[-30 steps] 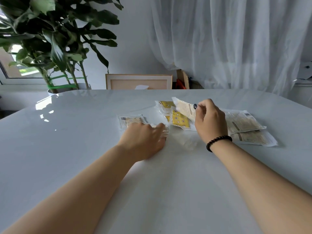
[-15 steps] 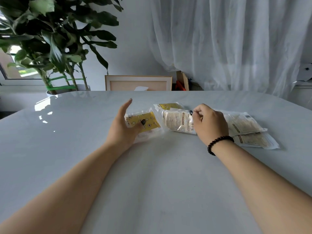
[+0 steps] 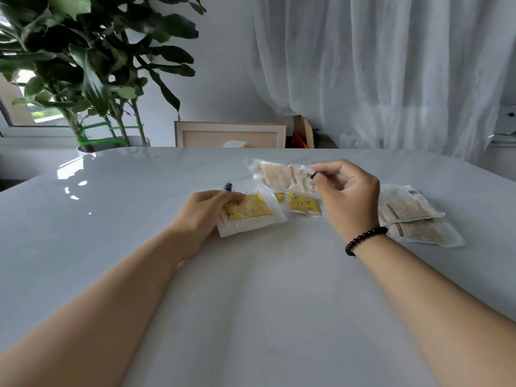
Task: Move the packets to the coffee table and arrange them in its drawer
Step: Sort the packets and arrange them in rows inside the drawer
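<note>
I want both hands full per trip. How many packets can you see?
5, maybe more hidden. Yellow packet in left hand; beige packet lifted by right hand; second yellow packet beneath; two beige packets stacked at right.

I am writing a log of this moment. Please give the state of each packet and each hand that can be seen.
left hand: grips a yellow packet
yellow packet: held at table level
right hand: pinches a beige packet
beige packet: lifted above the table, blurred
second yellow packet: lying flat
two beige packets: lying flat, overlapping

Glossy pale grey table [image 3: 111, 247], leafy green potted plant [image 3: 83, 65] by window [image 3: 25, 113], sheer white curtain [image 3: 377, 65], wood-framed panel [image 3: 229, 134] against white wall [image 3: 223, 79]
</note>
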`<state>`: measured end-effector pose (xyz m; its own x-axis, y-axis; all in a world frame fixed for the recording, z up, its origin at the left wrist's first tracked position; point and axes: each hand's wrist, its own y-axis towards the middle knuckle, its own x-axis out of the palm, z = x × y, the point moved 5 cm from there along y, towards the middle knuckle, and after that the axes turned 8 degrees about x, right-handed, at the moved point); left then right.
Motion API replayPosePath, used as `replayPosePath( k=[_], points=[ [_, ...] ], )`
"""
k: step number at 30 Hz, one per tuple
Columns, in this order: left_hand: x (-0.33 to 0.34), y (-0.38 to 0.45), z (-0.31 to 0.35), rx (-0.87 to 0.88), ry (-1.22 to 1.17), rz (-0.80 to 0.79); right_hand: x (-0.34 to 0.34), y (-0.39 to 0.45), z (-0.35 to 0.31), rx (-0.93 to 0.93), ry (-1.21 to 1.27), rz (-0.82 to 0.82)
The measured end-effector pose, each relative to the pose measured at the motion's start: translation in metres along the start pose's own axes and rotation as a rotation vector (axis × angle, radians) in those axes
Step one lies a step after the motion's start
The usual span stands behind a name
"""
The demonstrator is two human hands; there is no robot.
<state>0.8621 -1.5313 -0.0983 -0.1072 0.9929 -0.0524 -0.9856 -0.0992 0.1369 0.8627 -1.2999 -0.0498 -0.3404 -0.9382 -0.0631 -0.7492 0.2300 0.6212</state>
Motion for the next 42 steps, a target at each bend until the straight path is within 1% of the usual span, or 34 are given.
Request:
replayPosePath(
  k=[2,4,5,9,12,15,17,20,23,27,29,32,34,36,38,40,42],
  points=[
    [-0.001,-0.001,-0.001,-0.087,-0.18,-0.058,0.013,-0.007,0.001,0.026,0.026,-0.172],
    [-0.001,-0.001,0.001,-0.106,-0.283,-0.075,0.024,-0.012,0.004,0.054,0.033,-0.325],
    [-0.002,0.0,0.002,-0.099,-0.305,-0.061,0.027,-0.012,0.005,0.065,0.044,-0.377],
    [-0.005,0.001,0.004,-0.079,-0.342,0.017,0.028,-0.009,0.005,0.122,0.164,-0.492],
    [-0.006,0.0,0.005,-0.061,-0.384,0.022,0.028,-0.011,0.0,0.164,0.244,-0.567],
    [-0.007,0.001,0.002,-0.045,-0.383,-0.003,0.03,-0.014,0.0,0.143,0.164,-0.631],
    [-0.009,0.002,0.0,-0.026,-0.397,-0.007,0.032,-0.016,0.005,0.131,0.045,-0.634],
    [-0.009,0.002,0.0,0.022,-0.371,-0.036,0.03,-0.013,0.018,0.132,-0.139,-0.521],
    [-0.003,-0.002,0.003,0.081,-0.279,-0.087,0.028,-0.01,0.024,0.225,-0.16,-0.418],
    [0.003,-0.007,0.013,0.24,-0.018,-0.149,0.034,-0.014,0.026,0.266,-0.19,-0.439],
    [0.009,-0.01,0.019,0.318,0.131,-0.178,0.034,-0.015,0.029,0.301,-0.197,-0.42],
    [0.018,-0.014,0.021,0.342,0.32,-0.186,0.034,-0.014,0.031,0.248,-0.26,-0.444],
    [0.02,-0.014,0.017,0.325,0.353,-0.206,0.033,-0.015,0.031,0.228,-0.291,-0.458],
    [0.019,-0.014,0.013,0.282,0.39,-0.226,0.032,-0.015,0.032,0.235,-0.27,-0.471],
    [0.017,-0.013,0.01,0.251,0.394,-0.244,0.033,-0.016,0.033,0.25,-0.256,-0.517],
    [0.017,-0.011,0.008,0.271,0.357,-0.262,0.034,-0.019,0.037,0.274,-0.276,-0.552],
    [0.019,-0.009,0.01,0.327,0.371,-0.284,0.034,-0.018,0.04,0.275,-0.301,-0.545]
  ],
)
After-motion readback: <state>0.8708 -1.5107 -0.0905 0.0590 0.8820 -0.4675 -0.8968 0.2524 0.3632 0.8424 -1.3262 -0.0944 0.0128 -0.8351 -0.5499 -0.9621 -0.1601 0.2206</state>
